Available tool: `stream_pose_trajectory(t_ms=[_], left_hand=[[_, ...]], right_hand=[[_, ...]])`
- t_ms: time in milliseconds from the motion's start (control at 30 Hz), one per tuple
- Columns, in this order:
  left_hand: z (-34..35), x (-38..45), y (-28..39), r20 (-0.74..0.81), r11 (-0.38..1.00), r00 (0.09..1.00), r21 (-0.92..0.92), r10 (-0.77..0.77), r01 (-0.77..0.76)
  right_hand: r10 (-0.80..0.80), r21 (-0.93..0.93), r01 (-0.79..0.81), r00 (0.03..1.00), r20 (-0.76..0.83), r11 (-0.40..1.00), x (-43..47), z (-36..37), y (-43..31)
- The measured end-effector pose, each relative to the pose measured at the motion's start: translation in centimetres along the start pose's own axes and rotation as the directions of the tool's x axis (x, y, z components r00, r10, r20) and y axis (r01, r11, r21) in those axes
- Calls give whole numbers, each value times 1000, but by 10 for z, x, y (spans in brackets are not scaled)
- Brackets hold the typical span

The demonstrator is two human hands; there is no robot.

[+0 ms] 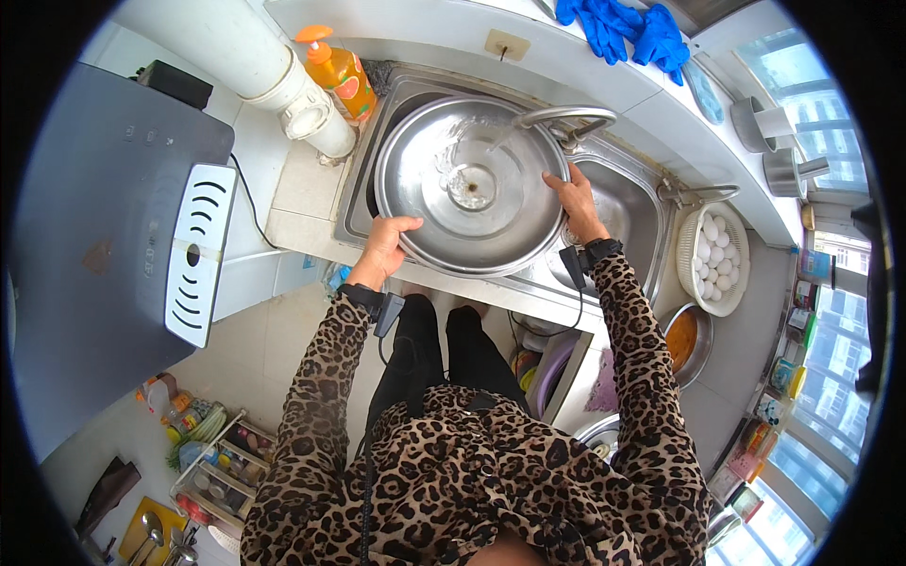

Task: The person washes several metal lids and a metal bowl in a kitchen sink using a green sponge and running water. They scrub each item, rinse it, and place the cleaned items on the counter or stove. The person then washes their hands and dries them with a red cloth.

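Note:
A large round stainless steel basin (495,240) lies over the left bowl of a double sink (623,198). My left hand (386,247) grips its lower left rim, thumb on top. On its right rim is my right hand (577,201), also with the thumb over the edge. Water runs from the curved metal faucet (566,113) into the basin, and shallow water with a small dark spot shows around its middle. The fingers under the rim are hidden.
An orange pump bottle (343,81) and a white pipe (311,117) stand left of the sink. Blue gloves (623,32) lie on the ledge behind. To the right are a second faucet (697,191), a basket of eggs (736,283) and a metal bowl with orange contents (683,339).

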State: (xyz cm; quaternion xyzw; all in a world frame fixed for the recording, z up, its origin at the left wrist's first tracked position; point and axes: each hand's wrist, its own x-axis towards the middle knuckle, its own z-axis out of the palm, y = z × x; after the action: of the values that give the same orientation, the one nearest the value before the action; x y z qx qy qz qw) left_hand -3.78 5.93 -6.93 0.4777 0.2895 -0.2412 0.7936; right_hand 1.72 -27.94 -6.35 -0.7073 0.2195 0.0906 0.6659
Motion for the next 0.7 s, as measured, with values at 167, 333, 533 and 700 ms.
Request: stream_pose_trajectory(t_ms=[167,333,533,700], left_hand=[[8,-7,-4,-21,997,996,8,81,-81],[29,-10,-7,-28,995,996,53,87,-85],[64,-14,-8,-32,997,999,69,44,-41],[77,-17,-13,-31,982,1000,190,3,3]], right_hand=[[-203,-402,70,932,-299,913,-13,-24,0],[-487,-454,420,873,-35,786,4,8,10],[-414,-614,144,851,-323,776,55,77,15],[-471,-534,353,877,-99,769,40,124,4]])
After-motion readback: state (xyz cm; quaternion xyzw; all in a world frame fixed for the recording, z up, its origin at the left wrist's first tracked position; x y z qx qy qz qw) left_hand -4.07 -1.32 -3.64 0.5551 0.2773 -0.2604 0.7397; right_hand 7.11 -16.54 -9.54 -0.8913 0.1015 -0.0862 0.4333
